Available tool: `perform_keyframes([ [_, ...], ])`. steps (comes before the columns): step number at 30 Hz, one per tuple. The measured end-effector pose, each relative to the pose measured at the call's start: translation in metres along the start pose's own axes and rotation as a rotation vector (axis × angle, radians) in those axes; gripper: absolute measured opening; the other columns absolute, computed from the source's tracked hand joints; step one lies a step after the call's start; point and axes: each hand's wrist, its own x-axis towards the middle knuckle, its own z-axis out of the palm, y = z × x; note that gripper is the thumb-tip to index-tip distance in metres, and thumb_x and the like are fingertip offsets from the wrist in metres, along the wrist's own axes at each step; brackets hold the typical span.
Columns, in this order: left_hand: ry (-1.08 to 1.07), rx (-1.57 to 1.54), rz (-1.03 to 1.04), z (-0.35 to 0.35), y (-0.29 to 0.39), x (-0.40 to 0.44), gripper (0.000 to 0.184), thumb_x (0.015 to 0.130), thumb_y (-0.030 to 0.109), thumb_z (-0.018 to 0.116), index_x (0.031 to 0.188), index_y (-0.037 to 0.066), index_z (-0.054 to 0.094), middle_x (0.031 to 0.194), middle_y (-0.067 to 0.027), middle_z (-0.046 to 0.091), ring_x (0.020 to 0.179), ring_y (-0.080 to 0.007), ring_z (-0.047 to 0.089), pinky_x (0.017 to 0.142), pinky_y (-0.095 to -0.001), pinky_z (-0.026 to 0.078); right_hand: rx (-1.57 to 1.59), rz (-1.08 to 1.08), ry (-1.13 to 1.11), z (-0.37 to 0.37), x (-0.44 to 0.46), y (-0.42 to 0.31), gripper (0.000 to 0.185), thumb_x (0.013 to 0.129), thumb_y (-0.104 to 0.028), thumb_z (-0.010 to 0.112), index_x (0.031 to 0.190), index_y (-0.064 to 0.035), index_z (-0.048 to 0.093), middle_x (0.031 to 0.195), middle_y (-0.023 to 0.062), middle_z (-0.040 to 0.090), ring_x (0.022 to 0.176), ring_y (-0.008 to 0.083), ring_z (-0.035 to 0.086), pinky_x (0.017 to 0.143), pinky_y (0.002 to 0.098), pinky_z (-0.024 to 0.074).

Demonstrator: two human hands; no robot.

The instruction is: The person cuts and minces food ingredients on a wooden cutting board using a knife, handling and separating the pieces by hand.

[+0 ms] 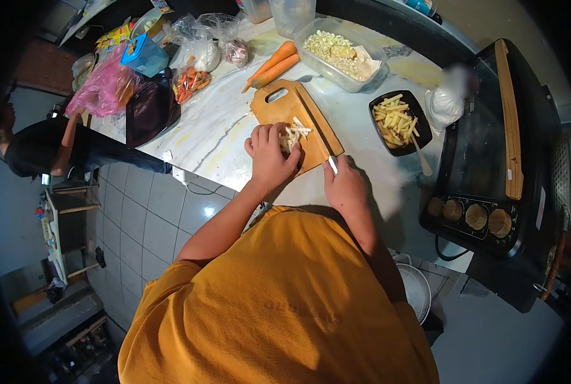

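Observation:
My right hand (pixel 347 185) is closed around the handle of a kitchen knife (pixel 313 118), whose blade lies along the right part of the wooden cutting board (pixel 282 128). With curled fingers, my left hand (pixel 271 153) presses on a bunch of pale vegetable strips (pixel 296 132) on the board. Part of the bunch is hidden under those fingers. Two carrots (pixel 276 67) lie just beyond the board. To the right stands a black bowl (pixel 376 131) of thicker pale yellow strips with a spoon (pixel 422 157) in it.
A plastic container (pixel 327 78) of chopped pale food stands behind the board. At right is a black toaster oven (pixel 474 160), with a white bagged bundle (pixel 444 107) beside it. Bags, a blue tub (pixel 146 59) and a dark tray (pixel 151 112) fill the left end, near another person (pixel 48 144).

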Motion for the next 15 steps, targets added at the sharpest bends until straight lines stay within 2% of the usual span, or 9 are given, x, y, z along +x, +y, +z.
perform_keyframes([
  [2,0.003,-0.101,0.096,-0.004,0.005,0.002,0.046,0.080,0.025,0.073,0.121,0.009,0.060,0.112,-0.0088,0.056,0.116,-0.0291,0.047,0.096,-0.0464,0.029,-0.002,-0.004,-0.002,0.001,0.000,0.000,0.037,0.100,-0.037,0.050,0.110,-0.0010,0.050,0.086,0.0280,0.069,0.085,0.0496,0.066,0.077,0.0585,0.0502],
  [8,-0.043,-0.082,0.159,0.002,-0.003,0.003,0.032,0.081,0.018,0.071,0.112,0.010,0.066,0.113,-0.0079,0.056,0.114,-0.0280,0.050,0.096,-0.0442,0.031,-0.019,0.010,-0.001,0.001,0.000,0.003,0.037,0.100,-0.037,0.051,0.109,-0.0013,0.050,0.087,0.0281,0.069,0.085,0.0493,0.066,0.077,0.0583,0.0501],
  [15,-0.102,-0.136,0.153,-0.008,-0.010,0.007,0.031,0.080,0.023,0.072,0.107,0.009,0.065,0.112,-0.0065,0.058,0.113,-0.0270,0.052,0.095,-0.0438,0.032,-0.006,-0.002,0.021,0.002,0.000,0.005,0.037,0.100,-0.039,0.050,0.108,-0.0024,0.051,0.085,0.0280,0.068,0.084,0.0495,0.066,0.075,0.0584,0.0499],
])
